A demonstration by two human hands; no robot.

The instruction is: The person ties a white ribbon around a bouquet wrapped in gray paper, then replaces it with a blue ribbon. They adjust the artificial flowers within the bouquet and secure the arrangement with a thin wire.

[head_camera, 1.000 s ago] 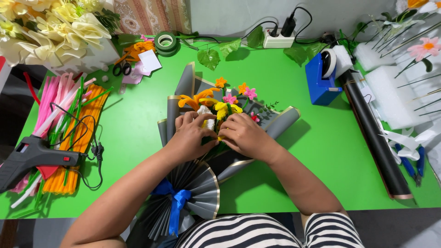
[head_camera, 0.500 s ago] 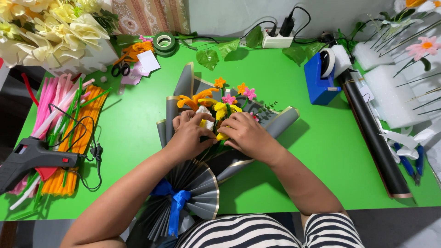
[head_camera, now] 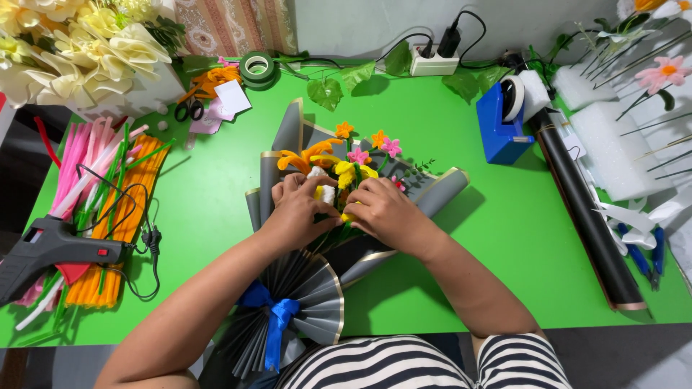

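A bouquet [head_camera: 339, 187] lies on the green table [head_camera: 476, 238], wrapped in grey paper with gold edging and tied with a blue ribbon [head_camera: 277, 320] at the pleated base near me. Small orange, pink and yellow pipe-cleaner flowers [head_camera: 357, 155] stick out at its far end. My left hand [head_camera: 299, 209] and my right hand [head_camera: 386, 212] rest side by side on the bouquet's middle, fingers curled around the flower stems and pressing among the yellow and white blooms.
A black glue gun [head_camera: 50, 252] with its cord lies at the left over pink and orange pipe cleaners [head_camera: 108, 187]. Cream paper flowers [head_camera: 86, 43], green tape roll [head_camera: 257, 66], scissors [head_camera: 189, 109], power strip [head_camera: 435, 61], blue tape dispenser [head_camera: 501, 122], black paper roll [head_camera: 584, 209], foam blocks with flowers [head_camera: 620, 144].
Both hands stay on the bouquet's middle; the fingers have shifted slightly among the flowers. The bouquet has not moved.
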